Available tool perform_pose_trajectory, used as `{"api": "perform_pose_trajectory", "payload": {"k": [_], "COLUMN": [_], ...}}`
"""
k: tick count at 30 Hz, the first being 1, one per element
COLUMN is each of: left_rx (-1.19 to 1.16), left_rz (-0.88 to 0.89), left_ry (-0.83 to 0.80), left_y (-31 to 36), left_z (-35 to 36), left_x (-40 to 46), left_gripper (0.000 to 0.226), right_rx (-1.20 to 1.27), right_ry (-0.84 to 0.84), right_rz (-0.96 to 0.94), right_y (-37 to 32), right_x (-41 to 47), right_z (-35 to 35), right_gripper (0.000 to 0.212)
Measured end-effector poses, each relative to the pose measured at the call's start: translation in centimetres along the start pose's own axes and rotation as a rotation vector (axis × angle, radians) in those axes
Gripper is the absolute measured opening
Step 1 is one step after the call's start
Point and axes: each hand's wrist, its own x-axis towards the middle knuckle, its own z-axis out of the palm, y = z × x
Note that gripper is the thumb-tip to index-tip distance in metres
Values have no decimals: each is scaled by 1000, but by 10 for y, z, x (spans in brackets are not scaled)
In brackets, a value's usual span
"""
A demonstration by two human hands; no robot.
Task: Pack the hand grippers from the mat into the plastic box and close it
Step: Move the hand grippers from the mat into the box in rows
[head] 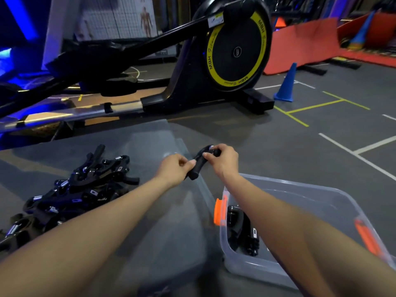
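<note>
Right then, two hands held one black hand gripper up above the floor.

Far behind the fingers stood a big black exercise machine (214,61) with a yellow ring on its wheel. A clear lid (162,189) lay flat under both arms. Below the right fingers sat the plastic box (321,211), open, with orange clips and some black grippers inside. Off to the left of the left fingers lay the pile of hand grippers (70,194). The left hand (173,168) pinched the low end of the held gripper (198,166), fingers closed on it. The right hand (222,161) had its fingers closed around the top end.
</note>
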Motion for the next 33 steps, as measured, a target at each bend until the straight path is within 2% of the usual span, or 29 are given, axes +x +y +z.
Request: {"api": "perform_pose_trajectory", "payload": {"k": [5, 8, 11, 14, 16, 20, 22, 26, 28, 31, 33], "left_rx": [263, 206, -33, -522, -773, -1006, -1037, -1087, -1070, -964, -771], "left_rz": [55, 8, -121, -297, -349, -364, -370, -379, -378, -368, -340], "left_ry": [-16, 32, 28, 9, -11, -92, -136, -204, -235, -302, -338], "left_y": [25, 26, 17, 13, 23, 52, 65, 78, 81, 80, 77], "left_z": [16, 24, 35, 55, 69, 91, 104, 136, 151, 173, 187], "left_x": [-6, -3, 5, 14, 13, -3, -9, -14, -15, -17, -17], "left_gripper": [27, 15, 16, 23, 28, 38, 39, 40, 39, 36, 33], "right_rx": [-57, -56, 37, 27, 0, 25, 55, 119, 101, 56, 79], "right_ry": [27, -3, -32, -21, -23, -42, -22, 24, 61, 74, 53], "right_rz": [-14, -21, 15, 59, 117, 207, 221, 229, 253, 322, 392], "right_y": [-1, 1, 6, 20, 33, 57, 66, 84, 94, 110, 122], "right_x": [-1, 0, 0, -1, -4, -13, -17, -20, -19, -19, -21], "right_z": [-17, -28, -42, -56, -66, -80, -84, -97, -105, -118, -127], "right_gripper": [26, 29, 44, 46, 46, 53, 51, 28, 26, 23, 15]}}
